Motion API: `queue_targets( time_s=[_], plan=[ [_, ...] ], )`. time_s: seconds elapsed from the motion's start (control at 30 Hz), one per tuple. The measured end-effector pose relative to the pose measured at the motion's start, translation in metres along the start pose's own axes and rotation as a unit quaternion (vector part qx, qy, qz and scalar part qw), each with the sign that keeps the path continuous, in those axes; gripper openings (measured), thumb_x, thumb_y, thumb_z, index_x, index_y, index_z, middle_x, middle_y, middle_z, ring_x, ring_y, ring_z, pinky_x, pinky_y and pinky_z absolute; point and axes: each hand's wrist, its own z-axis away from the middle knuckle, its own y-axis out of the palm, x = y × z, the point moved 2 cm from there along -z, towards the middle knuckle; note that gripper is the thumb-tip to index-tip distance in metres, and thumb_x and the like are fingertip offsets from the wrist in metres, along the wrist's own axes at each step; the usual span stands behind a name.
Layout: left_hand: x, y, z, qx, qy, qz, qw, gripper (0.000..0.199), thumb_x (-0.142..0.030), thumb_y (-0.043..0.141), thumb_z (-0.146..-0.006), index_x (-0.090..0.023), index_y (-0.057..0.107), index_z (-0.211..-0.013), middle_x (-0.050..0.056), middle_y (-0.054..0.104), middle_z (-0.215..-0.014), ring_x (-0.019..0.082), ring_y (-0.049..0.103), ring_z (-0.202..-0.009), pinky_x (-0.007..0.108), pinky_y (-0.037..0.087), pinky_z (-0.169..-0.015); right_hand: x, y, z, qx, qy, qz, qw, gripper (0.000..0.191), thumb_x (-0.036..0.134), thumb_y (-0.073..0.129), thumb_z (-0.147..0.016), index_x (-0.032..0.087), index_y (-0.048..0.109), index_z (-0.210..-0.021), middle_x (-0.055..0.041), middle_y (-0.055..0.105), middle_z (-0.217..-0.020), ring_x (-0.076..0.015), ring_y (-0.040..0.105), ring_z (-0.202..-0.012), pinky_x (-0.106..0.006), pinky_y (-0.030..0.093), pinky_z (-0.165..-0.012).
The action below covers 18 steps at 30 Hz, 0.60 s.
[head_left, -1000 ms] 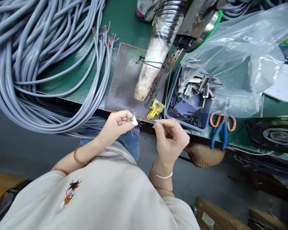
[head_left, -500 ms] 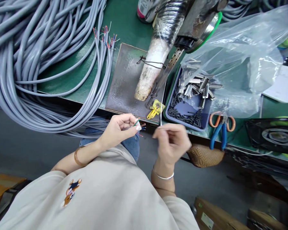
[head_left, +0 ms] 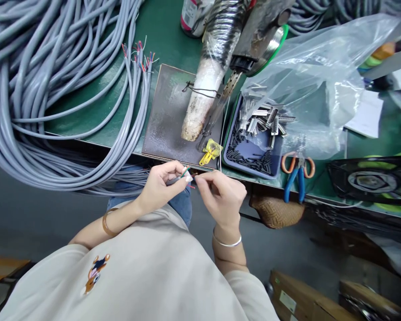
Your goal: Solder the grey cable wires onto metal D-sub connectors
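My left hand [head_left: 163, 185] is closed around the end of a grey cable, pinched between thumb and fingers. Thin coloured wires [head_left: 186, 171] fan out of that end, a green one standing up and a red one pointing down to the right. Thumb and forefinger of my right hand [head_left: 222, 194] meet at the tips of these wires and pinch one of them; its colour is mostly hidden. Both hands are in front of the bench edge, just below a brown board [head_left: 163, 111] with a yellow clip-like piece [head_left: 210, 152] on it.
A large bundle of grey cables [head_left: 30, 89] covers the left side. A soldering iron [head_left: 217, 109] and a taped duct [head_left: 200, 100] reach over the board. To the right are a blue tray [head_left: 250, 167] of metal connectors and black tubes, a plastic bag [head_left: 317, 102], and pliers [head_left: 296, 178].
My right hand has moved left to the wire ends and its fingertips have closed there. My left hand still holds the cable. The whole view has shifted slightly.
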Motion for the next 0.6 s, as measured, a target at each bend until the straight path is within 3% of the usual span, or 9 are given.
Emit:
queue_targets(
  time_s=[0.1, 0.13, 0.2, 0.23, 0.3, 0.37, 0.43, 0.5, 0.6],
  plan=[
    [-0.003, -0.002, 0.003, -0.032, 0.026, -0.032, 0.999, 0.015, -0.023, 0.074, -0.085, -0.015, 0.065, -0.077, -0.001, 0.063, -0.068, 0.007, 0.055, -0.056, 0.017, 0.046, -0.054, -0.001, -0.019, 0.007, -0.106, 0.001, -0.021, 0.994, 0.021, 0.039, 0.059, -0.101, 0.024, 0.070, -0.092, 0.0060, 0.054, -0.057, -0.0090, 0.046, -0.045, -0.025, 0.035, -0.046],
    [-0.005, -0.001, 0.004, -0.017, 0.038, -0.052, 0.998, 0.014, -0.022, 0.073, -0.087, -0.015, 0.066, -0.077, 0.000, 0.065, -0.069, 0.008, 0.056, -0.056, 0.018, 0.046, -0.053, -0.002, -0.027, 0.009, -0.135, 0.012, -0.043, 0.990, 0.022, 0.043, 0.056, -0.102, 0.025, 0.070, -0.102, 0.0066, 0.052, -0.057, -0.0096, 0.044, -0.043, -0.025, 0.033, -0.045],
    [-0.011, 0.005, 0.007, 0.066, 0.073, -0.106, 0.990, 0.012, -0.020, 0.072, -0.089, -0.016, 0.071, -0.078, 0.004, 0.070, -0.073, 0.011, 0.063, -0.062, 0.020, 0.049, -0.058, -0.004, -0.043, 0.010, -0.160, 0.045, -0.054, 0.985, 0.022, 0.041, 0.056, -0.101, 0.028, 0.065, -0.117, 0.0068, 0.056, -0.061, -0.0106, 0.045, -0.042, -0.026, 0.034, -0.044],
    [-0.014, 0.009, 0.009, 0.124, 0.091, -0.125, 0.980, 0.010, -0.019, 0.072, -0.089, -0.016, 0.074, -0.080, 0.006, 0.074, -0.078, 0.013, 0.067, -0.068, 0.022, 0.051, -0.062, -0.005, -0.050, 0.009, -0.146, 0.062, -0.033, 0.987, 0.023, 0.036, 0.057, -0.101, 0.029, 0.063, -0.121, 0.0062, 0.061, -0.064, -0.0113, 0.048, -0.043, -0.027, 0.037, -0.046],
    [-0.017, 0.016, 0.013, 0.222, 0.095, -0.119, 0.963, 0.011, -0.020, 0.071, -0.091, -0.018, 0.079, -0.084, 0.011, 0.080, -0.095, 0.018, 0.074, -0.084, 0.026, 0.056, -0.075, -0.013, -0.062, 0.006, -0.047, 0.094, 0.062, 0.993, 0.026, 0.030, 0.057, -0.101, 0.027, 0.061, -0.127, 0.0027, 0.070, -0.072, -0.0134, 0.056, -0.049, -0.029, 0.043, -0.053],
    [-0.015, 0.019, 0.015, 0.266, 0.043, -0.068, 0.960, 0.014, -0.023, 0.071, -0.092, -0.017, 0.080, -0.083, 0.013, 0.081, -0.099, 0.020, 0.076, -0.089, 0.029, 0.058, -0.082, -0.029, -0.072, 0.002, 0.066, 0.122, 0.184, 0.973, 0.026, 0.030, 0.053, -0.102, 0.025, 0.062, -0.126, 0.0000, 0.074, -0.077, -0.0157, 0.063, -0.056, -0.029, 0.043, -0.057],
    [-0.009, 0.016, 0.015, 0.245, -0.046, -0.009, 0.968, 0.016, -0.028, 0.073, -0.090, -0.016, 0.077, -0.080, 0.011, 0.079, -0.083, 0.018, 0.074, -0.076, 0.027, 0.058, -0.072, -0.053, -0.083, -0.004, 0.080, 0.138, 0.293, 0.943, 0.017, 0.032, 0.055, -0.101, 0.022, 0.066, -0.108, -0.0016, 0.073, -0.073, -0.0172, 0.062, -0.057, -0.030, 0.036, -0.055],
    [-0.001, 0.010, 0.012, 0.181, -0.121, 0.038, 0.975, 0.020, -0.032, 0.080, -0.084, -0.015, 0.073, -0.078, 0.006, 0.074, -0.070, 0.014, 0.068, -0.063, 0.024, 0.055, -0.064, -0.081, -0.093, -0.011, 0.046, 0.160, 0.356, 0.919, 0.018, 0.038, 0.060, -0.098, 0.021, 0.065, -0.092, -0.0033, 0.071, -0.070, -0.0188, 0.060, -0.058, -0.032, 0.034, -0.058],
    [0.009, -0.004, 0.007, 0.076, -0.161, 0.068, 0.982, 0.028, -0.034, 0.088, -0.075, -0.015, 0.068, -0.076, 0.000, 0.067, -0.062, 0.009, 0.059, -0.054, 0.018, 0.047, -0.054, -0.127, -0.095, -0.029, 0.018, 0.194, 0.379, 0.905, 0.018, 0.037, 0.055, -0.100, 0.022, 0.061, -0.093, -0.0064, 0.068, -0.073, -0.0229, 0.061, -0.066, -0.035, 0.040, -0.066]
  ],
)
